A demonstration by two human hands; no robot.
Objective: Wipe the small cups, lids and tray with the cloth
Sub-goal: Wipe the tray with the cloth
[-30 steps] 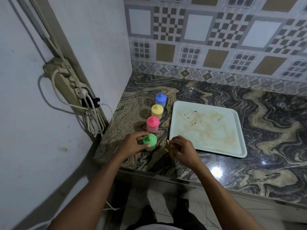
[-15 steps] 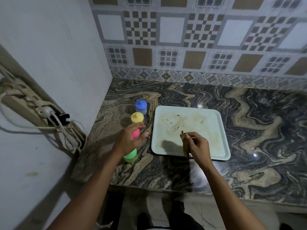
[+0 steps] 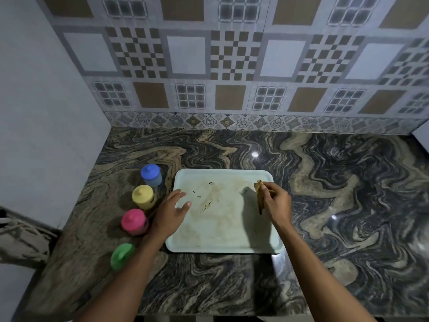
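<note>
A white tray (image 3: 222, 242) with brown stains and dark crumbs lies on the marble counter. To its left stand small lidded cups in a row: blue (image 3: 151, 175), yellow (image 3: 143, 196), pink (image 3: 134, 221) and green (image 3: 122, 255). My left hand (image 3: 170, 211) hovers open over the tray's left edge, fingers spread, holding nothing. My right hand (image 3: 275, 203) is over the tray's right side and grips a small brownish cloth (image 3: 259, 194), which hangs down from the fingers.
The marble counter (image 3: 336, 205) ends at a tiled wall behind and a plain wall on the left. Its front edge runs along the bottom of the view. A cable bundle (image 3: 21, 235) sits at the far left.
My left hand has left the cups and moved right over the tray's left edge. My right hand has carried the cloth to the tray's right side. The camera has swung right.
</note>
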